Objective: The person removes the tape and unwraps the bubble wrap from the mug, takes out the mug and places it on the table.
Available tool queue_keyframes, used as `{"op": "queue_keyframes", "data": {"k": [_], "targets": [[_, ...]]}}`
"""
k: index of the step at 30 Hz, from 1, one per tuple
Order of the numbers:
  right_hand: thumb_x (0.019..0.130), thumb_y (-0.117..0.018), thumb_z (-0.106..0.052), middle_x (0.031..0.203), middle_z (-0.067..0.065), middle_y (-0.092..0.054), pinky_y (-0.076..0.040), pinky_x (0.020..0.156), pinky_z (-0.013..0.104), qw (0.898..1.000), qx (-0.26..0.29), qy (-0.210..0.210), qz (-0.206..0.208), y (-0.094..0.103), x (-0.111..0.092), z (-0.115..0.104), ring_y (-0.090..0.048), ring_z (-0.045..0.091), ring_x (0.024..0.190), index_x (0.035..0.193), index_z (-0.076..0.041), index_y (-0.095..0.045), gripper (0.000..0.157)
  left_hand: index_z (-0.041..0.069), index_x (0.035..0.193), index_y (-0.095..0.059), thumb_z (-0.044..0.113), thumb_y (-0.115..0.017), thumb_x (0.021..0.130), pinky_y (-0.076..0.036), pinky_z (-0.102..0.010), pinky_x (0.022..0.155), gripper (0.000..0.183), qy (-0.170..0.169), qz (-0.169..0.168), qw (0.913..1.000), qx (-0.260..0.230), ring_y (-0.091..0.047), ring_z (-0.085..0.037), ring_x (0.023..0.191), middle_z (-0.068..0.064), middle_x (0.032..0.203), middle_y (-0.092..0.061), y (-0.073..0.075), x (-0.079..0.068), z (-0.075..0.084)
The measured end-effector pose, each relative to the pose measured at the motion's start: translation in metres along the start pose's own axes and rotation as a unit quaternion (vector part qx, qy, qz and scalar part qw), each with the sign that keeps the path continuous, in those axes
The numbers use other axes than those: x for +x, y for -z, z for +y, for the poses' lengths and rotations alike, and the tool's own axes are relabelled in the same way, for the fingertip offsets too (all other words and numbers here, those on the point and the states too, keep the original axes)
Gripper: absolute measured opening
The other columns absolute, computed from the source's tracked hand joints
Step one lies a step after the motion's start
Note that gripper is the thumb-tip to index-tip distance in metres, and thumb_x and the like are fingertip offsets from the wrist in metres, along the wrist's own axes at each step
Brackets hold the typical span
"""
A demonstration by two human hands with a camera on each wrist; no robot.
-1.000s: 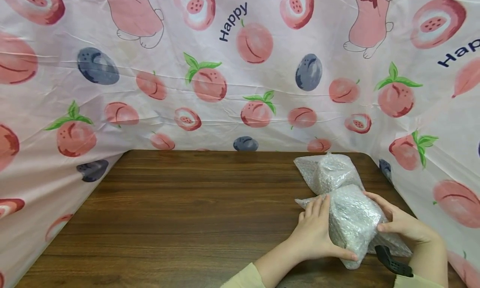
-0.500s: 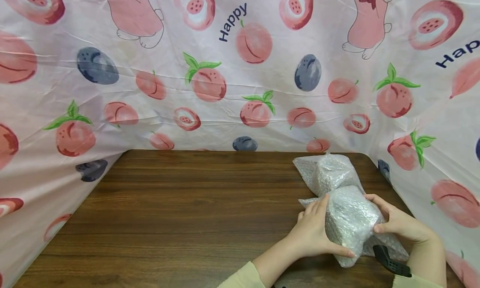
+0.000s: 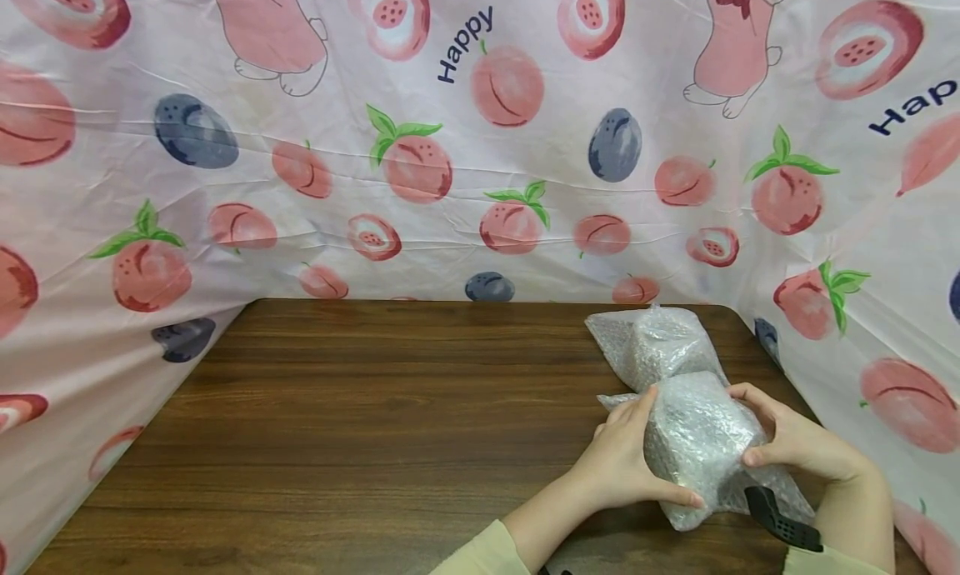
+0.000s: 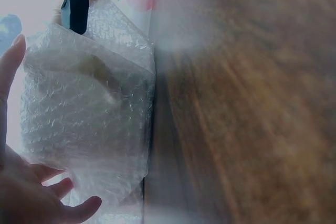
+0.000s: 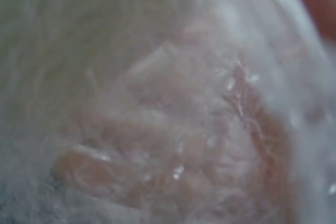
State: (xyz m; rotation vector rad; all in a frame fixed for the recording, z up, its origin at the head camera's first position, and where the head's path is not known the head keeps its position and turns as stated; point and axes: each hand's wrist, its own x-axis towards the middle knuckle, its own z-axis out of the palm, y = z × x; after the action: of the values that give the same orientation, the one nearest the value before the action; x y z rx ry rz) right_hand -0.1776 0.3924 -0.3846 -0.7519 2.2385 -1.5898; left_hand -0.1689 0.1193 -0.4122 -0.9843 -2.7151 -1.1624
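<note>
Both hands hold a clear bubble-wrapped package on the right part of the wooden table. The left hand lies along its left side, thumb stretched across the near side. From the right, the right hand grips it with bent fingers at the far corner and the thumb on the wrap. In the left wrist view, the package stands beside the spread left fingers. Blurred bubble wrap fills the right wrist view, with fingers showing through it. What the wrap encloses is hidden.
A second bubble-wrapped package sits directly behind the held one. The brown wooden table extends to the left. Fruit-printed cloth hangs at the back and both sides. A black strap piece is at the right wrist.
The held package has shifted slightly left, and its near corner has turned leftward. Both hands have moved along with it. The package behind stays in place.
</note>
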Motion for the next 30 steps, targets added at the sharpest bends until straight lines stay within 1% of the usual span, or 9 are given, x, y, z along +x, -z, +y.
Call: {"op": "queue_keyframes", "data": {"k": [5,10,17,22,25,30], "targets": [[0.086,-0.072,-0.012,0.119,0.004,-0.050,-0.052,0.075,0.037,1.000,-0.007,-0.011,0.003,-0.001,0.002,-0.002,-0.055,0.020,0.098,0.129,-0.014,-0.038,0.055,0.016,0.155,-0.011,0.061,-0.082,0.060,-0.036,-0.046,0.102,0.127,0.002,0.000,0.9999,-0.016,-0.025,-0.017,0.139,0.002,0.152,-0.028,0.001,0.000,-0.001],[0.084,-0.074,-0.010,0.118,0.007,-0.050,-0.051,0.076,0.034,0.999,-0.025,-0.022,0.023,-0.003,0.001,-0.007,-0.054,0.018,0.098,0.127,-0.015,-0.040,0.055,0.017,0.155,-0.012,0.061,-0.083,0.059,-0.038,-0.045,0.102,0.127,0.002,0.005,0.9999,-0.015,-0.026,-0.016,0.138,0.001,0.151,-0.029,0.002,-0.001,-0.002],[0.081,-0.076,-0.009,0.114,0.007,-0.054,-0.050,0.074,0.031,0.997,-0.060,-0.003,0.040,-0.006,0.001,-0.017,-0.056,0.017,0.094,0.127,-0.016,-0.042,0.058,0.016,0.155,-0.014,0.061,-0.083,0.060,-0.037,-0.044,0.102,0.126,-0.011,0.018,0.9997,-0.016,-0.027,-0.016,0.137,0.001,0.151,-0.030,0.008,-0.003,0.000],[0.081,-0.075,-0.007,0.114,0.006,-0.054,-0.052,0.072,0.033,0.998,-0.049,0.004,0.033,-0.008,0.003,-0.024,-0.058,0.019,0.092,0.128,-0.017,-0.040,0.059,0.015,0.154,-0.016,0.060,-0.084,0.060,-0.038,-0.039,0.102,0.125,-0.021,0.026,0.9994,-0.010,-0.029,-0.017,0.137,-0.001,0.150,-0.033,0.014,-0.002,0.002],[0.082,-0.075,-0.007,0.112,0.008,-0.055,-0.052,0.072,0.034,0.999,-0.040,0.008,0.031,-0.010,0.004,-0.027,-0.059,0.020,0.091,0.127,-0.016,-0.040,0.058,0.015,0.154,-0.017,0.060,-0.084,0.060,-0.038,-0.037,0.102,0.124,-0.026,0.027,0.9992,-0.010,-0.029,-0.017,0.136,-0.002,0.149,-0.034,0.018,-0.002,0.001],[0.080,-0.074,-0.001,0.108,0.011,-0.056,-0.053,0.071,0.034,0.999,-0.034,0.009,0.035,-0.013,0.006,-0.032,-0.060,0.020,0.089,0.126,-0.016,-0.041,0.059,0.016,0.154,-0.017,0.061,-0.083,0.060,-0.038,-0.035,0.101,0.124,-0.031,0.028,0.9991,-0.004,-0.030,-0.016,0.136,-0.001,0.149,-0.034,0.023,-0.002,0.000]]}}
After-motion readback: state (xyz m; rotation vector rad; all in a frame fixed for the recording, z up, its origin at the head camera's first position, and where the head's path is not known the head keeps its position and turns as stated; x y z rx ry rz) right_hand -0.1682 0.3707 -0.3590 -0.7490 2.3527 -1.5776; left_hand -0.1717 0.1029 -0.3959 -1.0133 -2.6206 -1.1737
